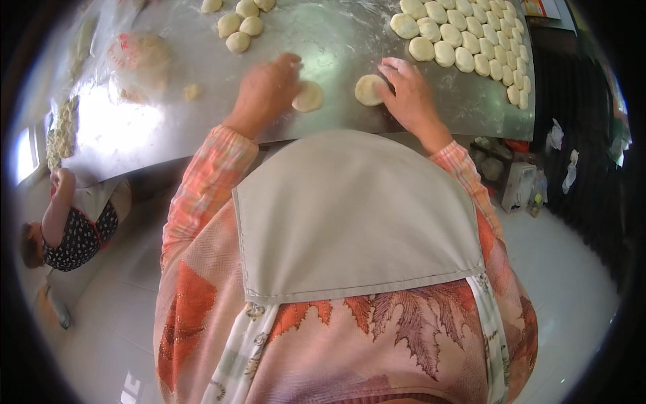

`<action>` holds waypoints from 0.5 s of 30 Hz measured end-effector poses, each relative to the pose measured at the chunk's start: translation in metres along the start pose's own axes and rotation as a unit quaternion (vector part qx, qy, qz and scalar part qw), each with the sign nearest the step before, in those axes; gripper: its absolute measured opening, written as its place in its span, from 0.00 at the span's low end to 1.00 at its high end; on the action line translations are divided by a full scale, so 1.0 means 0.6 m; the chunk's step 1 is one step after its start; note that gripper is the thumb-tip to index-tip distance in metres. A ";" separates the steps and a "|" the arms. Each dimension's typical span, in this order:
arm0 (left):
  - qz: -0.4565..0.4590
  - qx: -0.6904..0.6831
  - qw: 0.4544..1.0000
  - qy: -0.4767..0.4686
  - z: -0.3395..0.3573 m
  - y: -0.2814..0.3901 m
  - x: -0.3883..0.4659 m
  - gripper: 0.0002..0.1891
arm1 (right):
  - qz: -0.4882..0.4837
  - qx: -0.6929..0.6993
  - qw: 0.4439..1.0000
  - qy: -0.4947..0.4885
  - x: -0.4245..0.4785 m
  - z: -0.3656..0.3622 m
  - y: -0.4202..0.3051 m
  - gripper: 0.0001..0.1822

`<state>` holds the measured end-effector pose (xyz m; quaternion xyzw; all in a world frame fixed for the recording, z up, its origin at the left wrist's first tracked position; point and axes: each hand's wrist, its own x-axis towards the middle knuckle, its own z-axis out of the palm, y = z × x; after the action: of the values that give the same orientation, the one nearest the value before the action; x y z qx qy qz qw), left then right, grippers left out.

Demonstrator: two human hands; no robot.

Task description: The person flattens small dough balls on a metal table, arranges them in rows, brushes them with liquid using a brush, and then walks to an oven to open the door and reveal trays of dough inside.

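Note:
On the metal worktop lie two flattened rounds of dough near its front edge. My left hand, blurred, is at the left side of one dough round; whether its fingers grip anything cannot be told. My right hand touches the right edge of the other dough round, its thumb over the rim and its fingers spread and floury. A cluster of dough balls rests beyond my left hand. Past my right hand, many flattened dough pieces stand in close rows.
A plastic bag with a large lump and a small dough scrap lie at the left. More small pieces line the far left, where another person works. Boxes and bags stand below the table's right end.

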<state>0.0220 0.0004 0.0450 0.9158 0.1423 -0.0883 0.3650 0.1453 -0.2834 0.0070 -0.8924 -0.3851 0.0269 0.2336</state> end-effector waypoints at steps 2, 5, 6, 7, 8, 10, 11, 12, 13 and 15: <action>-0.011 0.054 0.996 -0.076 -0.002 -0.005 -0.005 0.23 | 0.048 0.041 0.996 -0.068 -0.008 -0.013 -0.013 0.24; -0.022 0.020 0.994 -0.110 0.004 -0.002 -0.009 0.24 | 0.137 0.110 0.975 -0.136 -0.005 -0.033 -0.041 0.25; -0.002 0.004 0.996 -0.093 0.005 0.005 -0.009 0.23 | 0.126 0.108 0.981 -0.100 -0.012 -0.033 -0.044 0.26; 0.019 -0.011 0.997 -0.076 0.005 0.011 -0.010 0.22 | 0.114 0.105 0.986 -0.064 -0.017 -0.033 -0.044 0.26; 0.061 0.001 0.998 -0.034 0.007 0.012 -0.013 0.22 | 0.056 0.079 0.995 -0.034 -0.021 -0.034 -0.039 0.27; 0.144 0.021 0.988 0.050 0.017 0.008 -0.024 0.21 | -0.062 0.025 0.997 0.024 -0.033 -0.040 -0.025 0.30; 0.131 0.000 0.991 0.041 0.021 0.002 -0.031 0.24 | -0.026 0.050 0.998 0.004 -0.041 -0.043 -0.021 0.32; 0.120 -0.019 0.992 0.031 0.021 -0.005 -0.036 0.26 | 0.011 0.075 0.997 -0.015 -0.048 -0.046 -0.020 0.35; 0.109 -0.038 0.993 0.022 0.021 -0.009 -0.038 0.29 | 0.048 0.100 0.993 -0.033 -0.050 -0.050 -0.017 0.37; 0.085 -0.033 0.996 0.015 0.019 -0.009 -0.039 0.31 | 0.055 0.104 0.991 -0.063 -0.039 -0.063 -0.017 0.41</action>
<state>-0.0023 -0.0083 0.0398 0.9134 0.0720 -0.0383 0.3988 0.1305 -0.3088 0.0418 -0.8795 -0.3445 0.1362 0.2989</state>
